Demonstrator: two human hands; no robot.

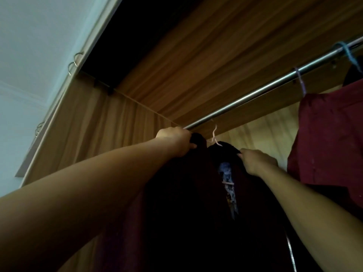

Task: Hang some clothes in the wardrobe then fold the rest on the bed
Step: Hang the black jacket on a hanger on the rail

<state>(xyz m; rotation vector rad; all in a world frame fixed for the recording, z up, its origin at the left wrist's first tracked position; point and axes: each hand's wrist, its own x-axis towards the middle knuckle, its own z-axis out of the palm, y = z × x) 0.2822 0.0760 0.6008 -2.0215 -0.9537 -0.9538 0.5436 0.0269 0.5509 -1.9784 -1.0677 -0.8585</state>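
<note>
I look up into a wooden wardrobe with a metal rail (255, 93) running from lower left to upper right. A dark maroon garment (186, 203) hangs on a pale pink hanger (214, 137) whose hook sits just under the rail. My left hand (175, 141) grips the garment's left shoulder close to the rail's end. My right hand (256, 160) pinches the right shoulder of the same garment. A blue patterned strip (228, 185) shows inside the collar opening.
A red shirt (330, 138) hangs on a purple hanger (300, 81) further right on the rail, and a blue hanger (347, 54) beyond it. The wardrobe's wooden top panel (206, 55) is overhead. The door edge with metal hinges (73, 63) is at the left.
</note>
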